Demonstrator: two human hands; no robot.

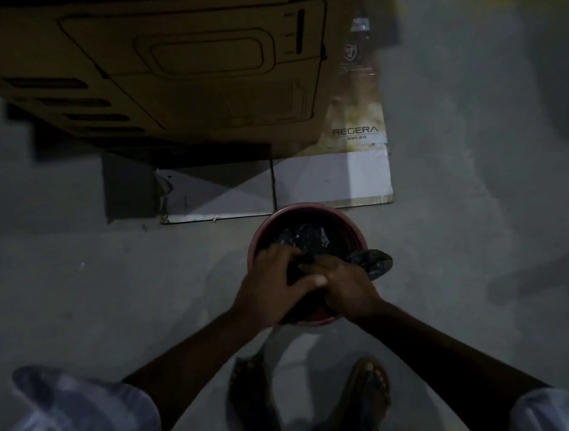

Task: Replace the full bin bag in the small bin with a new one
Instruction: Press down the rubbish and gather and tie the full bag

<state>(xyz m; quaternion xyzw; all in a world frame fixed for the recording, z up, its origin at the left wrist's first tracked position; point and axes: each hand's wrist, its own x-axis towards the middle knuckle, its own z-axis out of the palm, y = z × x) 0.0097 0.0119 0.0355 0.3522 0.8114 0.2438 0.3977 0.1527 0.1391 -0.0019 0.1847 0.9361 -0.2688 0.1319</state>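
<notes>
- I see the small bin, a round pinkish-red tub, standing on the grey floor; I place everything else from it.
- A black bin bag lies crumpled inside the bin, and one fold of it spills over the rim on the bin's right side.
- My left hand lies over the bin's near-left rim, fingers spread and pressed onto the bag; I cannot tell whether they pinch it.
- My right hand sits at the near-right rim, fingers curled into the plastic, touching the left hand.
- Just beyond the bin lies flattened white cardboard, and a large brown carton stands beyond that.
- On the near side of the bin are my two sandalled feet.
- The light is dim, so the bag's detail is hard to read.
</notes>
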